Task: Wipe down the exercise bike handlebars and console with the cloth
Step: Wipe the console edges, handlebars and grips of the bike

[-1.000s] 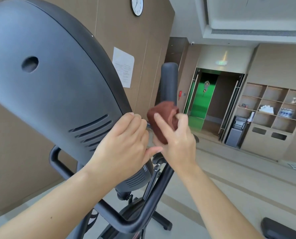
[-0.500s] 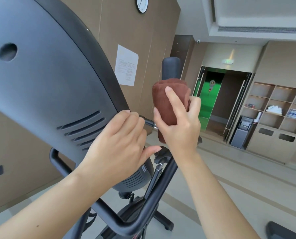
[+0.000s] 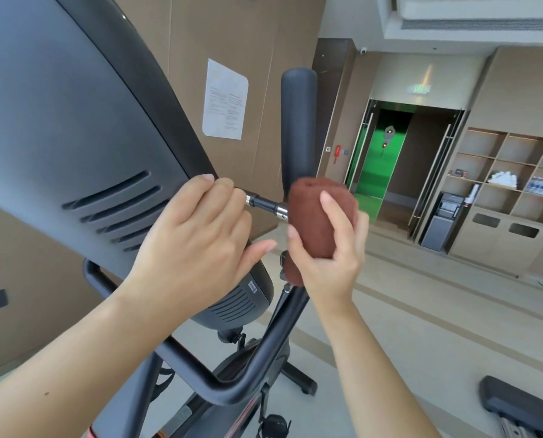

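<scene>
Our right hand point(image 3: 327, 248) is wrapped around the brown cloth point(image 3: 317, 216), which hides the part of the upright handlebar grip point(image 3: 298, 128) beneath it; the grip's padded top rises above our fingertips. Our left hand point(image 3: 197, 245) curls on the console point(image 3: 74, 128) edge, its fingertips hidden behind it, so we cannot tell what they pinch. A short metal rod point(image 3: 265, 205) spans between both hands.

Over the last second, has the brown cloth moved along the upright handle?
Yes. The brown cloth in the right hand went up the upright handle toward its rounded top, then slid back down to the lower part.
</scene>
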A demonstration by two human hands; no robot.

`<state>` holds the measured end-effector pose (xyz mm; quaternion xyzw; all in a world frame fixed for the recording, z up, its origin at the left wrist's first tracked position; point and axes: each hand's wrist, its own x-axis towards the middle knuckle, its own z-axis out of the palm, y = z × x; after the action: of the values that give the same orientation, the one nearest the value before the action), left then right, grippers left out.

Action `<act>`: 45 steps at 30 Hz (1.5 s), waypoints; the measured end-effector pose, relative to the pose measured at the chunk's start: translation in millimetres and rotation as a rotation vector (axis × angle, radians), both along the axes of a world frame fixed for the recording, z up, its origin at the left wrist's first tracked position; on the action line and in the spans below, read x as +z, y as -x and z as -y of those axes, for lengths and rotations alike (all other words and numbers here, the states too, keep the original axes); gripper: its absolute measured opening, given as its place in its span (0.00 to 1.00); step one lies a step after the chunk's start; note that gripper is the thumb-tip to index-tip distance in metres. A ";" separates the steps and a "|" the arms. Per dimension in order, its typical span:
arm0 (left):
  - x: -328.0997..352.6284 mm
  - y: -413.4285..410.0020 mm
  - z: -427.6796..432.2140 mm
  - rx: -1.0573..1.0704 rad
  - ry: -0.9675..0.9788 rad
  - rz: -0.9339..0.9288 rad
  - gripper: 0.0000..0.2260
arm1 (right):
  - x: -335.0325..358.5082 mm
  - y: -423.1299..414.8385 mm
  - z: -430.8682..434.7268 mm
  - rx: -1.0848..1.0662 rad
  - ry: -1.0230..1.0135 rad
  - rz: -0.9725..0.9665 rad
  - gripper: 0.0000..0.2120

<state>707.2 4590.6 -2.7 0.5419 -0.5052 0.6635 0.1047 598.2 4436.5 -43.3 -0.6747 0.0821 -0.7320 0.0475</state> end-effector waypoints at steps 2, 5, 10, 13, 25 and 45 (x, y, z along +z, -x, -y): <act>-0.5 -0.2 0.6 0.003 0.000 -0.010 0.24 | 8.1 -13.6 0.3 -0.046 0.035 0.004 0.23; -3.3 -0.4 2.0 0.018 0.021 -0.028 0.23 | -5.2 -11.6 16.5 -0.095 0.110 -0.058 0.23; -9.5 6.9 6.5 -0.020 0.031 -0.118 0.22 | -36.1 16.5 43.5 -0.078 -0.014 -0.141 0.22; -14.4 19.4 16.7 -0.094 0.012 -0.203 0.20 | -44.5 31.1 54.7 -0.083 -0.150 -0.202 0.23; -17.1 40.5 79.5 -0.236 0.050 -0.343 0.13 | 13.1 69.1 57.7 0.267 -0.326 -0.308 0.24; -28.3 76.1 163.7 0.037 0.005 -0.334 0.11 | 60.5 75.0 173.5 0.295 -0.425 -0.763 0.19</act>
<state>631.1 4426.9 -31.0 0.6535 -0.4692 0.5672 0.1764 523.1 4263.0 17.2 -0.8756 0.1453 -0.3836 0.2549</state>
